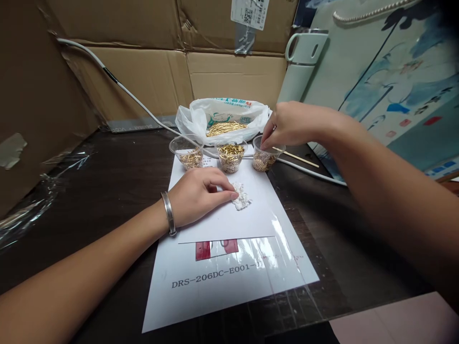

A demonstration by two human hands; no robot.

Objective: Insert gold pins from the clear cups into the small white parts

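Observation:
My left hand [201, 196] rests on the white paper [215, 222], thumb and forefinger pinched at the edge of a crumpled white tissue [242, 197]. Over the right-hand clear plastic cup [263, 160] bends my right hand [290, 123], its closed fingers reaching inside the rim. Small gold-coloured metal pieces lie in that cup; whatever my right fingertips hold is hidden. To its left stand a middle clear cup [230, 160] full of short gold pieces and a left clear cup [188, 155] with thin coppery ones.
Behind the cups sits a white plastic bag [190, 117] holding long gold pins [225, 128]. A white cable [136, 100] crosses behind the cups. A thin wooden stick [301, 159] lies right of them. Cardboard [233, 71], a pale green bottle [299, 71] and a paper bag [387, 95] stand around the back.

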